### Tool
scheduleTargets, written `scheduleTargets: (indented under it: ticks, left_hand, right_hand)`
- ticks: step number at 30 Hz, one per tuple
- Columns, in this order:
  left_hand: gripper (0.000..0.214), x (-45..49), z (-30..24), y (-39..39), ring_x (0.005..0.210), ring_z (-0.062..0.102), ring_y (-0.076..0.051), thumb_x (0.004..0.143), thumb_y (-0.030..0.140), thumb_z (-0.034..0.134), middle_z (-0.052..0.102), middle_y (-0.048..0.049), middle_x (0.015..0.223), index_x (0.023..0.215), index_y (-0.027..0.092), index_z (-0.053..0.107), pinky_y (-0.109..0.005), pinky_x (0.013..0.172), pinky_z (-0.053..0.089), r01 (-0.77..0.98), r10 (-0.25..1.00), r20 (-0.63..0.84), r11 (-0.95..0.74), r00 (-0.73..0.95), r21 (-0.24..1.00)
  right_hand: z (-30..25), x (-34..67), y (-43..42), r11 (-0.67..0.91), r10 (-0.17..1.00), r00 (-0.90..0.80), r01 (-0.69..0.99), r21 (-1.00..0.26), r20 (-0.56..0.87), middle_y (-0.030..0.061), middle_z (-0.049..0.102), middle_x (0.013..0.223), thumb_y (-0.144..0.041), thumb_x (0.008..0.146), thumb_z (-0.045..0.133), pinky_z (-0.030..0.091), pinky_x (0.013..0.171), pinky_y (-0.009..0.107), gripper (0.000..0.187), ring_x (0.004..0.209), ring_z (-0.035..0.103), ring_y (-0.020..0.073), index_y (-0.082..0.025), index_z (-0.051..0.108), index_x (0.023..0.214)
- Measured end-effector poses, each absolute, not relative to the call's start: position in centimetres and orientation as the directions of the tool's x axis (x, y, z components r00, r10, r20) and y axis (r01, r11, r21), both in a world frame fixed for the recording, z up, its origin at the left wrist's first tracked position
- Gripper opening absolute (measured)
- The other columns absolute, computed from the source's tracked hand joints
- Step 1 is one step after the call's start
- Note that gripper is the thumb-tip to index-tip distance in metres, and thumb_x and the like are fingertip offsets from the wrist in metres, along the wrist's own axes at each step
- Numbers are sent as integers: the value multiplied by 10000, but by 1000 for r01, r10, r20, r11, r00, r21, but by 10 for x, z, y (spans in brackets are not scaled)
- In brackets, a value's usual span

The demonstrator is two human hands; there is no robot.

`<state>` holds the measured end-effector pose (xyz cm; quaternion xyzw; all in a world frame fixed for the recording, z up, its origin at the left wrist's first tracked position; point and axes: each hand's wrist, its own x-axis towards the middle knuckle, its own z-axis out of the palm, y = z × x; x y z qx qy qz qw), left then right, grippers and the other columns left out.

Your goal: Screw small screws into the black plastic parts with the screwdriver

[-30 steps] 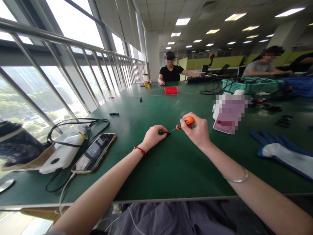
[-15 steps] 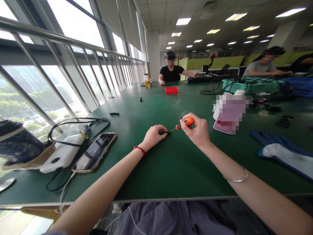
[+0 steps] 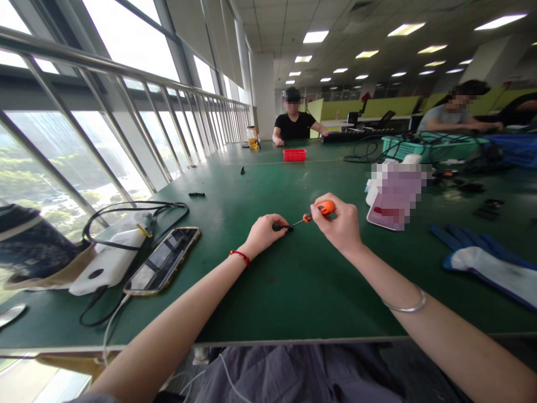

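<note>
My left hand (image 3: pixel 265 234) rests on the green table and pinches a small black part (image 3: pixel 286 227) between thumb and fingers. Most of that part is covered by my fingers, so its kind does not show. In my right hand (image 3: pixel 340 221) is an orange and black screwdriver (image 3: pixel 323 208), gripped by its handle. Its thin metal shaft slants down to the left, and the tip meets or nearly meets the right end of the black part.
Left of my arms lie a phone (image 3: pixel 163 262), a white power bank (image 3: pixel 104 260) and a black cable (image 3: pixel 138 206). To the right are a propped-up pink phone (image 3: pixel 394 201) and a blue-white glove (image 3: pixel 482 258). A red basket (image 3: pixel 294 155) stands farther back; two people sit beyond.
Both hands and the screwdriver stay almost in place. The far person's outstretched arm has drawn in slightly.
</note>
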<state>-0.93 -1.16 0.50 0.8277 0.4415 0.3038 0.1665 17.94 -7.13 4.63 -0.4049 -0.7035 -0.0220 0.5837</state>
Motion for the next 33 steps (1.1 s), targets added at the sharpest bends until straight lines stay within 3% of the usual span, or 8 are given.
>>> scheduleTargets:
  ticks: [12, 26, 30, 33]
  left_hand:
    - [137, -9, 5, -13, 857, 626, -176, 736, 211, 597, 699, -10, 892, 826, 203, 700, -281, 817, 490, 648, 802, 397, -595, 445, 476]
    - [130, -8, 4, -13, 857, 620, -173, 745, 193, 589, 694, -6, 889, 826, 201, 691, -284, 807, 483, 632, 774, 415, -631, 478, 449]
    - [126, -8, 5, -15, 869, 611, -176, 748, 188, 591, 691, -3, 890, 829, 203, 686, -295, 817, 478, 642, 765, 419, -641, 489, 422]
    - [128, -7, 5, -16, 874, 608, -174, 748, 188, 588, 689, -1, 895, 830, 208, 685, -295, 821, 475, 645, 766, 417, -640, 490, 418]
  right_hand:
    - [45, 181, -70, 608, 633, 59, 580, -543, 772, -16, 537, 556, -403, 845, 468, 357, 535, 230, 275, 503, 484, 112, -203, 522, 664]
    - [48, 184, -68, 649, 581, 12, 598, -471, 814, -12, 549, 548, -335, 837, 440, 337, 500, 229, 249, 469, 473, 106, -204, 508, 636]
    - [47, 186, -69, 631, 595, 37, 598, -495, 803, -26, 542, 571, -329, 794, 462, 363, 531, 239, 131, 506, 506, 127, -214, 513, 758]
    - [47, 187, -69, 645, 587, 42, 579, -498, 809, -26, 551, 630, -334, 770, 451, 390, 555, 251, 166, 555, 540, 146, -220, 486, 886]
